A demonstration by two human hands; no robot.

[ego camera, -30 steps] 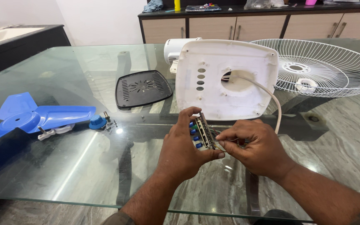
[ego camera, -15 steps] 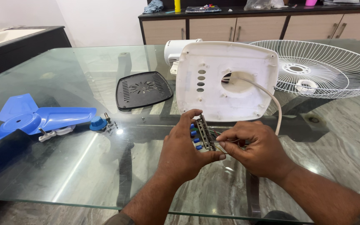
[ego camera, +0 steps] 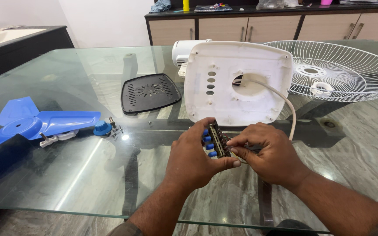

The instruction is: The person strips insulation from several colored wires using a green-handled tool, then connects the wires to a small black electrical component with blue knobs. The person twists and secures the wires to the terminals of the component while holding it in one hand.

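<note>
While the left hand (ego camera: 195, 159) grips the blue-buttoned switch block (ego camera: 213, 141), the right hand (ego camera: 270, 155) pinches its wires (ego camera: 229, 140).

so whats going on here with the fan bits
A person holds a small switch block with blue push buttons over a glass table: the left hand grips it, and the right hand pinches at its wires. A white fan base stands just behind, with a black cover plate, blue fan blade and white wire guard laid out around.
</note>
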